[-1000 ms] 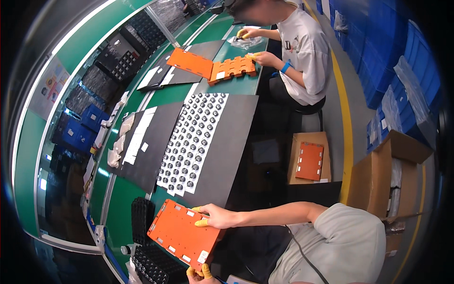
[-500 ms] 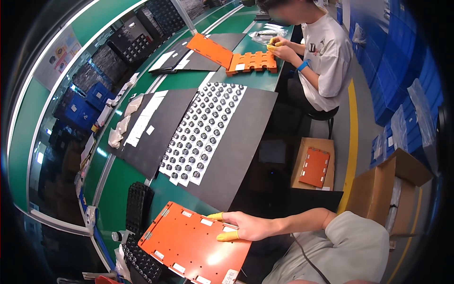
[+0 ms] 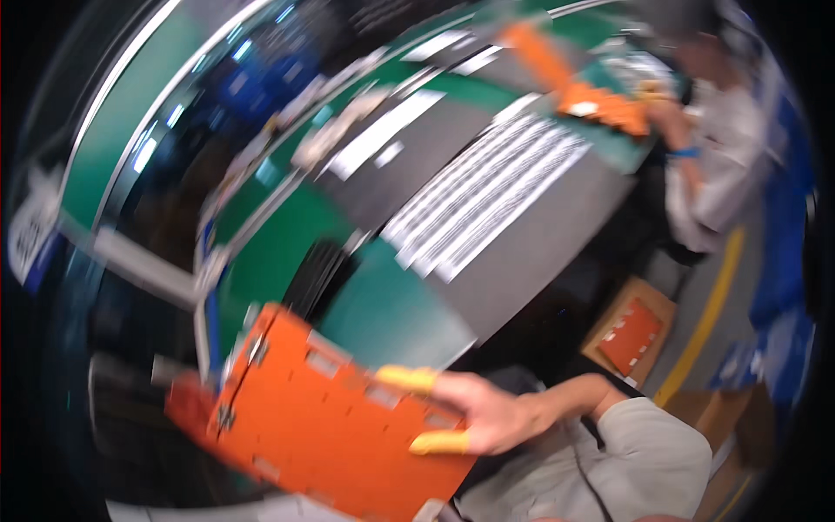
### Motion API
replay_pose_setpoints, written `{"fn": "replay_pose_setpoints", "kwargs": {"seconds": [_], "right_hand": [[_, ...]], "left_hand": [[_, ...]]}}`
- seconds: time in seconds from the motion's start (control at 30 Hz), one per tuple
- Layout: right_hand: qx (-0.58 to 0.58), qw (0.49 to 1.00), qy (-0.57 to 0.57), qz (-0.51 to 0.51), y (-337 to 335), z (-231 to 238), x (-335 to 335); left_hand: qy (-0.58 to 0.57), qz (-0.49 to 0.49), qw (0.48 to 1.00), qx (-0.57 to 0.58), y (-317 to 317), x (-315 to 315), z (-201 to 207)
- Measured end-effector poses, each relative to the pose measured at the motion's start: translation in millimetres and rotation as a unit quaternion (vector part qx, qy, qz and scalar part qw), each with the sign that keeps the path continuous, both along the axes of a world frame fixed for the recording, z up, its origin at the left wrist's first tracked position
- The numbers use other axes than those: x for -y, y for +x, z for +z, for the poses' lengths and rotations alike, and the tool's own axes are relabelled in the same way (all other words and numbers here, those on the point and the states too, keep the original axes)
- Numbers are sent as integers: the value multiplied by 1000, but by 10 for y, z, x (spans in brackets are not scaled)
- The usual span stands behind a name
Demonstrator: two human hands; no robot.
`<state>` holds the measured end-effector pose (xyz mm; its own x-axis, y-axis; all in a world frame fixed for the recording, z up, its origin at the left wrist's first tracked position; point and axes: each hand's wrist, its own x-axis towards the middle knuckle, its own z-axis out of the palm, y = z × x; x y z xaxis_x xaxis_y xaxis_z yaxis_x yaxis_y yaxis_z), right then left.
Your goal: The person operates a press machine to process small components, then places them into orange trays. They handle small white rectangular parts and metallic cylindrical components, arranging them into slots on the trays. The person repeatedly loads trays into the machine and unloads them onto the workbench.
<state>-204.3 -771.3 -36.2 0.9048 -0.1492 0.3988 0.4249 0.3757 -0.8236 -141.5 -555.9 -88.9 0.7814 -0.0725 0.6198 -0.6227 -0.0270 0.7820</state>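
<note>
An orange hinged plate [image 3: 339,426] with pale rectangular inserts and small holes tilts across the lower left. Two metal hinges [image 3: 255,350] line its left edge, and a darker red-orange part [image 3: 187,404] shows beyond them. My right hand [image 3: 496,411] grips the plate's right edge; two fingers in yellow finger cots lie apart on its top face, the other fingers hidden. My left hand is out of sight. Past the plate, a black ridged tray [image 3: 317,277] rests on the green table [image 3: 387,309]. The picture is smeared by motion.
Rows of small dark round parts on white strips [image 3: 487,191] lie on a grey mat [image 3: 544,239]. At the far right a co-worker [image 3: 718,157] sits by an open orange fixture [image 3: 600,106]. A cardboard box [image 3: 596,344] holding an orange plate stands below the table edge.
The view has swung left and tilted, so the table appears shifted up and right. The orange plate, still in my right hand, has moved leftward relative to the table.
</note>
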Motion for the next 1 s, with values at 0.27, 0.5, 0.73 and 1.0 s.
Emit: {"fn": "replay_pose_setpoints", "kwargs": {"seconds": [0.27,0.5,0.73,1.0], "right_hand": [[29,983,-163,76,118,68,-558],[5,969,-132,209,317,183,-1018],[75,954,-188,219,789,259,-1880],[-46,907,-180,377,1147,405,-2962]], "left_hand": [[16,126,992,-17,-258,-388,-4],[44,216,975,-14,-371,-749,12],[11,355,933,-58,-749,-1685,106],[-75,518,849,-76,-1548,-2287,276]]}}
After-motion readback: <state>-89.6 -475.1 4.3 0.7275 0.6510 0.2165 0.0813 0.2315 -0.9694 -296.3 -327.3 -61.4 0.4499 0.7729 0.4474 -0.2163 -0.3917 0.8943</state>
